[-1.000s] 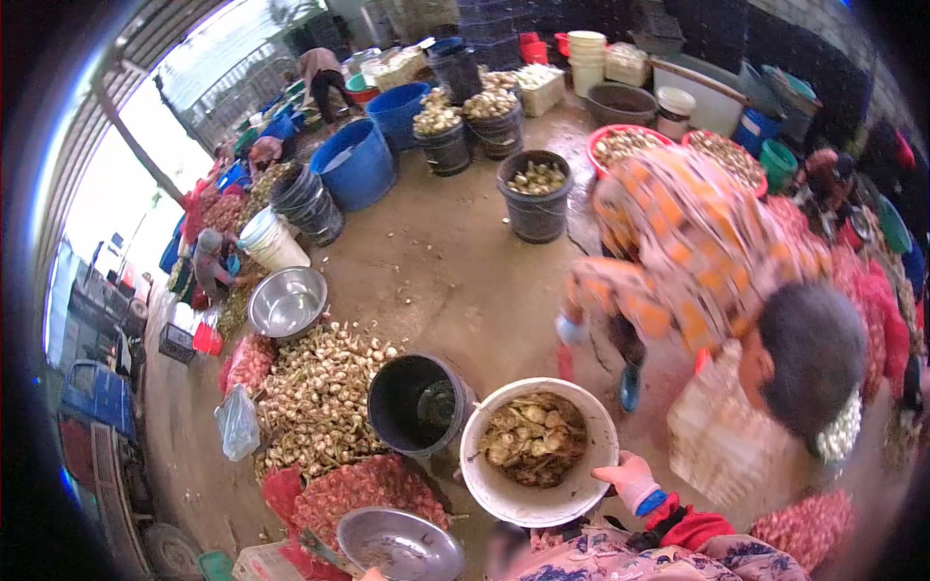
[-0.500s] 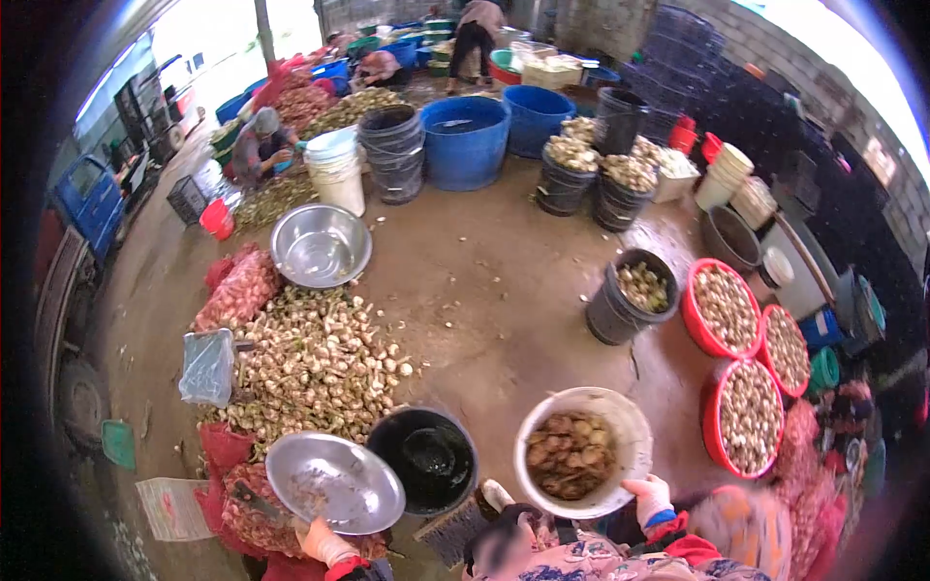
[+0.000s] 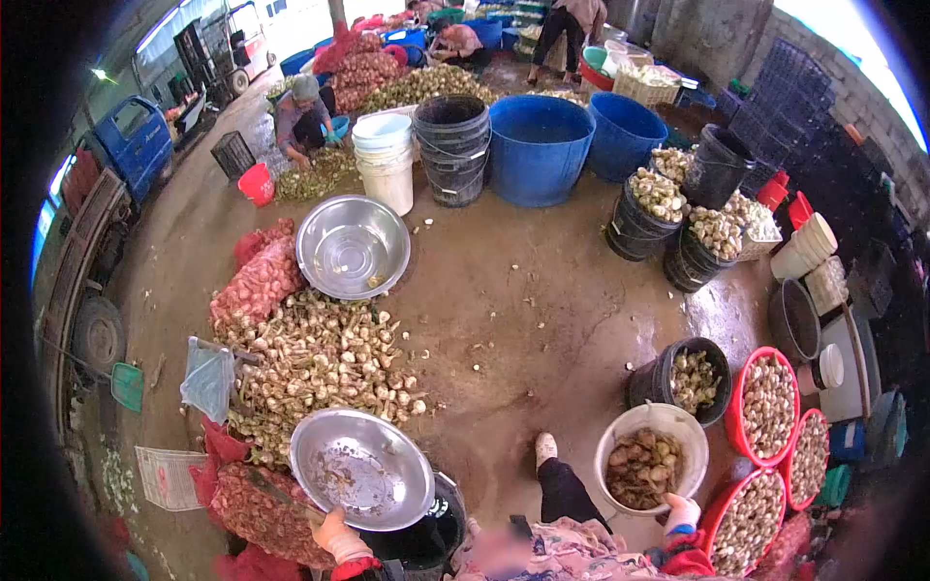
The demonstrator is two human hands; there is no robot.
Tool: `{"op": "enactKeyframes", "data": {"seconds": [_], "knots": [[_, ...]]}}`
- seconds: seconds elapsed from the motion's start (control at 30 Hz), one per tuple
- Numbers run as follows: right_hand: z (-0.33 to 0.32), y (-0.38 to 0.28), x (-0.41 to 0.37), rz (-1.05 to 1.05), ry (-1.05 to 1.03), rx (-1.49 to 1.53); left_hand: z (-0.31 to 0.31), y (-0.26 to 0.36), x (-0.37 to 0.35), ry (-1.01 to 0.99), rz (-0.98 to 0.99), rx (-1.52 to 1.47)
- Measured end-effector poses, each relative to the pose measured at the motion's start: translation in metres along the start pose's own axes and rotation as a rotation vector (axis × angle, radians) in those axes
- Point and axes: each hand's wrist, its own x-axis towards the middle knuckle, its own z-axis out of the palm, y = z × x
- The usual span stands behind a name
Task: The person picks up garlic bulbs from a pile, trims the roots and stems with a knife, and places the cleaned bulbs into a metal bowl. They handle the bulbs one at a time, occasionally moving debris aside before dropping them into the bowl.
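Note:
My left hand (image 3: 336, 535), in a pale glove, is closed on the lower rim of a shallow metal basin (image 3: 363, 470). Brown scraps lie in this tilted basin. Beneath it a black tub (image 3: 441, 528) is partly hidden. On the right, my right hand (image 3: 682, 511) grips the rim of a white bucket (image 3: 697, 445) that has brownish bulbs or peelings (image 3: 641, 470) in it. This bucket is close to a black bucket (image 3: 639, 382) of pale bulbs. A heap of garlic-like bulbs (image 3: 325, 363) lies on the floor beyond the basin.
A second metal basin (image 3: 354, 247) stands past the heap, beside red mesh sacks (image 3: 257, 286). Red tubs (image 3: 740, 407) of bulbs line the right side. Large blue tubs (image 3: 541, 155) and stacked buckets (image 3: 384, 165) stand farther off. A person (image 3: 302, 116) crouches at back left.
The white bucket has moved right with my right hand, closer to the black bucket. The metal basin has shifted slightly right with my left hand. A leg now extends forward and the view has shifted.

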Motion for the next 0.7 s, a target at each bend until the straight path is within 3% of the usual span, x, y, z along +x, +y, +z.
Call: {"op": "enactKeyframes", "data": {"seconds": [0.07, 0.1, 0.17, 0.2, 0.27, 0.3, 0.37, 0.43, 0.5, 0.57, 0.6, 0.67, 0.7], "knots": [[0.055, -0.052, 0.009, 0.002, -0.014, -0.034, 0.053, 0.035, -0.034, 0.201, -0.095, 0.154], [0.082, -0.077, 0.016, 0.064, -0.069, 0.011, 0.058, 0.023, -0.028, 0.232, -0.097, 0.151], [0.13, -0.09, 0.059, -0.012, -0.14, -0.092, 0.039, -0.011, -0.011, 0.212, -0.146, -0.019], [0.163, -0.13, 0.044, 0.079, -0.241, -0.108, 0.071, 0.026, -0.042, 0.233, -0.138, -0.011], [0.221, -0.138, 0.082, 0.064, -0.316, -0.189, 0.075, 0.026, -0.048, 0.296, -0.125, -0.025], [0.246, -0.095, 0.145, 0.05, -0.329, -0.177, 0.075, 0.023, -0.05, 0.321, -0.101, -0.047], [0.315, -0.104, 0.167, 0.11, -0.316, -0.249, 0.072, 0.009, -0.045, 0.354, -0.101, -0.031], [0.384, -0.119, 0.167, -0.077, -0.419, -0.234, 0.083, 0.006, -0.034, 0.426, -0.13, 0.062], [0.452, -0.165, 0.139, 0.095, -0.377, -0.268, 0.1, 0.005, -0.01, 0.389, -0.102, 0.072], [0.51, -0.182, 0.143, 0.033, -0.396, -0.276, 0.127, -0.008, 0.019, 0.54, -0.027, 0.053], [0.534, -0.199, 0.139, 0.018, -0.422, -0.289, 0.119, -0.02, 0.041, 0.543, -0.218, 0.004], [0.59, -0.224, 0.141, 0.064, -0.395, -0.219, 0.138, -0.022, 0.067, 0.559, -0.228, 0.047], [0.618, -0.27, 0.081, -0.024, -0.391, -0.252, 0.146, -0.022, 0.079, 0.563, -0.221, 0.095]]}}
